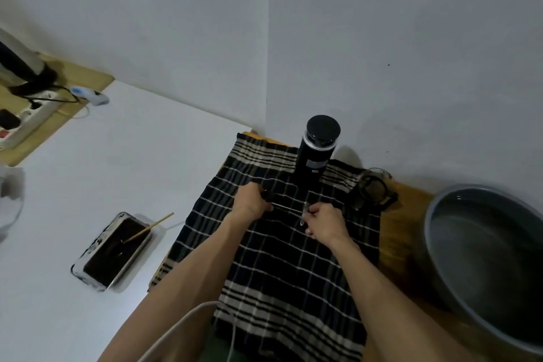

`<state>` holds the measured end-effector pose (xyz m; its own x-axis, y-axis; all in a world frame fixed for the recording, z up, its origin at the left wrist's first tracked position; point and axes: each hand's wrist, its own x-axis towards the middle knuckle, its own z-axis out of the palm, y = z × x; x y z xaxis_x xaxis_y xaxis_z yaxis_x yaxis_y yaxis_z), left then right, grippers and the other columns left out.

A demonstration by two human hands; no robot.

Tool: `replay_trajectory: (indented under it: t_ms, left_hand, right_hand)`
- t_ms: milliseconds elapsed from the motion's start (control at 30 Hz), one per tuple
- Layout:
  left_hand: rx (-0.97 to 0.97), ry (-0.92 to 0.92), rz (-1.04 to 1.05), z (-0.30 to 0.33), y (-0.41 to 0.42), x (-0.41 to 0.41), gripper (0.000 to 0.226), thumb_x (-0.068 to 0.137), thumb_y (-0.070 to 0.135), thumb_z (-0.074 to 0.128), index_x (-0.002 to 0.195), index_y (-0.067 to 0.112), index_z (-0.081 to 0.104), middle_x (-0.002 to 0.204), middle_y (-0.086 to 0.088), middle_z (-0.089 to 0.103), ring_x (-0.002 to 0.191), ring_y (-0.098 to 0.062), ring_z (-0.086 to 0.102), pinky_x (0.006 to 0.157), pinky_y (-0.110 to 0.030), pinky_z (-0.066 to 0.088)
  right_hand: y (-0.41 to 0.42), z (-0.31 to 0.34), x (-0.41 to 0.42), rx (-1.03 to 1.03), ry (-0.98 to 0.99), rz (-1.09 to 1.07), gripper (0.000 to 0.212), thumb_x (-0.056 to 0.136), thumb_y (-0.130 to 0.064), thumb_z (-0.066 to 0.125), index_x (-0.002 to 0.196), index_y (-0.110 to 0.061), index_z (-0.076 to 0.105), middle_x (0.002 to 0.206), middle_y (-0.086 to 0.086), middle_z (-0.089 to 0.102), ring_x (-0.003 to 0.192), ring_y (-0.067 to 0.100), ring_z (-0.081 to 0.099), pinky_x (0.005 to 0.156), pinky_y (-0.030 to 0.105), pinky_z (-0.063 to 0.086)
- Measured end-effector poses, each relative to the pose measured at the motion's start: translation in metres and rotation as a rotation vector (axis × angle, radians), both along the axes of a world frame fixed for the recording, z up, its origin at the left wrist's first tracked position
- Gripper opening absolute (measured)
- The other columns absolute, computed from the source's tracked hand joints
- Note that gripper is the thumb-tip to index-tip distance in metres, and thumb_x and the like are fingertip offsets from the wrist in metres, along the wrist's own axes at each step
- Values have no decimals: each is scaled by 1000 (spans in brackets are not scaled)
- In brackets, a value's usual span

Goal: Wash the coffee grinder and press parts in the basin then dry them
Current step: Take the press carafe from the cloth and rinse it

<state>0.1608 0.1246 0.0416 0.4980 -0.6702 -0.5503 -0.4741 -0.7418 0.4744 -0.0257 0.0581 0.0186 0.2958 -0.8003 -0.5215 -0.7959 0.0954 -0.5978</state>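
Note:
Both hands work over a black checked cloth (282,261) spread on the wooden table. My left hand (253,203) grips the dark knob end of a thin metal press rod (286,207). My right hand (324,221) pinches the round metal filter disc (304,211) at the rod's other end. A tall black coffee grinder (316,160) stands upright on the cloth just behind the hands. The glass press beaker (372,189) with its dark frame sits at the cloth's right edge. A grey basin (440,214) holding water stands at the right.
A white surface (117,170) lies to the left, bearing a tray of dark grounds (113,251) with a wooden stick in it. A power strip (28,120) with cables sits far left. A white cable (182,320) runs near my left forearm. Walls close in behind.

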Motion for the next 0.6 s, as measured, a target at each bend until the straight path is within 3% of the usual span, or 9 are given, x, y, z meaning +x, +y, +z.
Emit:
replay_trajectory:
  t_ms: [100,167,233,267,333,400,500,533,600]
  left_hand:
    - [64,-129,-78,4,1,-3,64,81,32,88,130,5,56,143,-20,50,131,-35,50,101,-41,51]
    - [81,-296,-158,15,-5,-15,61,84,34,84,130,5,55,144,-20,46,137,-38,41,102,-44,48]
    - [84,-327,-239,27,-15,-31,30,89,26,78,104,9,60,125,-15,60,121,-34,55,88,-41,54]
    - [92,-279,-270,33,-20,-41,24,89,24,77,88,11,57,111,-11,65,107,-30,63,79,-39,56]
    - [128,-131,-337,38,-33,-62,33,88,28,80,77,14,51,89,-6,64,87,-25,67,71,-37,58]
    - [115,-20,-394,39,-46,-85,34,84,34,83,86,12,57,91,-6,65,89,-24,68,75,-37,59]
    - [-21,97,-353,30,-68,-115,59,81,37,85,125,10,57,120,-10,64,112,-29,64,91,-38,55]
    - [-72,140,-322,27,-74,-123,65,80,35,86,132,11,55,126,-10,64,118,-29,62,96,-37,54]
    - [-143,204,-257,22,-86,-138,71,79,30,88,137,12,52,132,-10,64,125,-28,60,101,-34,50]
  right_hand:
    - [-4,9,-8,46,-24,-5,33,97,-26,67,125,-8,66,92,7,75,69,16,74,68,34,64]
    - [-15,25,-22,70,-42,23,23,97,-25,68,112,-7,70,89,6,75,72,16,74,67,32,64]
    - [-30,44,-42,134,-77,45,18,97,-21,68,100,-5,74,87,8,75,71,18,74,69,34,65]
    - [-36,53,-53,181,-92,70,17,96,-20,69,98,-4,75,86,9,75,70,19,73,68,35,65]
    - [-52,72,-76,247,-56,127,17,95,-19,71,96,-3,74,82,11,75,66,19,73,63,32,62]
    - [-69,88,-100,219,29,129,15,94,-19,72,90,-4,73,76,10,75,58,17,71,55,27,57]
    - [-100,94,-130,-4,67,-31,8,92,-11,72,88,-5,73,74,12,74,52,17,68,51,28,58]
    - [-108,93,-134,-97,68,-74,5,92,-10,70,94,-6,73,80,13,75,57,20,70,56,31,62]
    - [-121,87,-138,-230,122,-37,23,92,-13,66,115,-12,70,103,13,75,83,27,74,79,40,63]
